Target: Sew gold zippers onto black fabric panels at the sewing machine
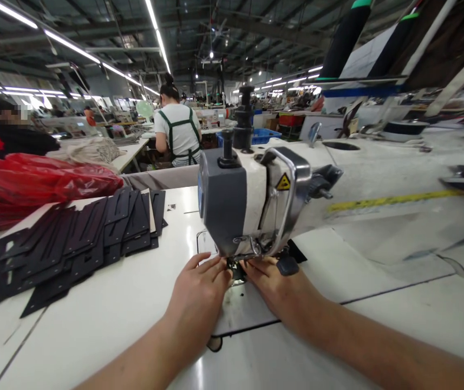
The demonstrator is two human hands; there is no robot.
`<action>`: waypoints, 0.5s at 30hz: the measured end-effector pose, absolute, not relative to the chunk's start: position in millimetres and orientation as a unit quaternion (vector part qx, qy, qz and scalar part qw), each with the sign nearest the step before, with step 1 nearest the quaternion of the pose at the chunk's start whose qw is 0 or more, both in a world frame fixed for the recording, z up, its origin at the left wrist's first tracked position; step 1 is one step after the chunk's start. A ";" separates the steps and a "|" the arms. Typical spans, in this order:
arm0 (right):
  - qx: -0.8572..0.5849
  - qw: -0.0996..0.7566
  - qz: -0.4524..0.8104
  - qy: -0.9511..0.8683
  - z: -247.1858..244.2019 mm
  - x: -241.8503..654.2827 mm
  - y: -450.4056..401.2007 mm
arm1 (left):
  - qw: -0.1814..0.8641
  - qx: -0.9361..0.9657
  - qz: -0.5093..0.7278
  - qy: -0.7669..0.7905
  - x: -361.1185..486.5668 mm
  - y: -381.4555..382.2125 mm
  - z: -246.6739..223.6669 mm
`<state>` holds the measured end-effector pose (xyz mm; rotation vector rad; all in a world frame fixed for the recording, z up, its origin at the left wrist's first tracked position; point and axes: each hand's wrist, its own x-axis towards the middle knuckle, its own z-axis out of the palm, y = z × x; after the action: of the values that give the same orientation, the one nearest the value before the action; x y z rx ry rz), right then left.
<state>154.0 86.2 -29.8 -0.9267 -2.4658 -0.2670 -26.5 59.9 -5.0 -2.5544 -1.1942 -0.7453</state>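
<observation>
A white and grey sewing machine (232,200) stands over the white table, its needle area lit from below the head. Just left of the needle, my left hand (201,284) rests low with its fingertips near the presser foot. From the right, my right hand (276,284) reaches under the machine head, its fingers partly hidden by it. Whatever lies beneath the fingertips is too small and covered to make out. On the left of the table, dark flat pieces (89,233) with slots lie in overlapping rows.
Red plastic bags (40,184) lie at the left edge. Beyond the table a person (177,130) in a green-strapped apron faces away. A blue crate (262,135) is behind the machine. Another person (12,130) is at far left.
</observation>
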 end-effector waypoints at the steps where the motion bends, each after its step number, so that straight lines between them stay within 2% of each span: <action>1: -0.332 0.252 -0.103 -0.903 -29.0 154.3 86.2 | 0.115 -0.869 -0.255 -0.408 -26.1 59.9 -4.6; 8: -0.362 0.256 -0.061 -0.894 -33.7 152.8 86.4 | 0.123 -0.863 -0.281 -0.401 -25.7 60.8 -6.5; 15: -0.357 0.296 -0.099 -0.880 -24.7 154.6 87.6 | 0.114 -0.851 -0.314 -0.404 -26.1 60.7 -12.0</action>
<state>154.6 87.6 -24.7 -0.9505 -2.3409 -0.2627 -26.1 60.7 -12.0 -2.4957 -1.1852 -0.9208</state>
